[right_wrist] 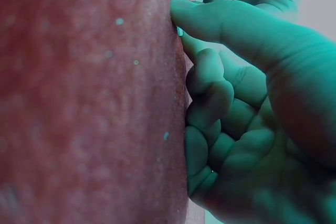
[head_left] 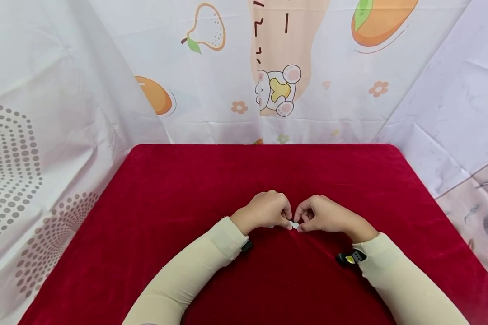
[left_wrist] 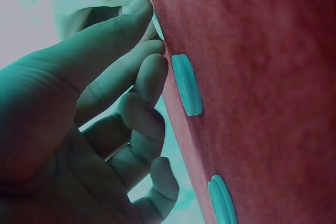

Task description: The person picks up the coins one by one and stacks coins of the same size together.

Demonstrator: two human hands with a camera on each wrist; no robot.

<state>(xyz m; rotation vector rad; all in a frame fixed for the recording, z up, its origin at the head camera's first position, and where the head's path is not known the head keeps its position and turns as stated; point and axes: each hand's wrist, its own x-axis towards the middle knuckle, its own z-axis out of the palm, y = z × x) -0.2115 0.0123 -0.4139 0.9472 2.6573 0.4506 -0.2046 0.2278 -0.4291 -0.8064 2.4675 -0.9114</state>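
My left hand [head_left: 270, 209] and right hand [head_left: 327, 214] meet low over the red cloth, fingertips nearly touching. A small white disc [head_left: 295, 225] shows between them, pinched by the right thumb and index finger. In the left wrist view, the left thumb and index finger pinch a white disc [left_wrist: 158, 26] at the cloth; I cannot tell if both hands hold the same one. The other left fingers curl loosely, while the right ones are folded in. Two thick, grooved discs, one nearer [left_wrist: 186, 85] and one farther back [left_wrist: 223, 200], rest on the cloth beside the left hand.
Red velvety cloth [head_left: 211, 180] covers the table. Printed white curtains [head_left: 211, 90] hang behind it and along both sides. Each sleeve has a small black device at the cuff, such as the right wrist device [head_left: 351, 257]. Tiny pale specks [right_wrist: 119, 21] dot the cloth.
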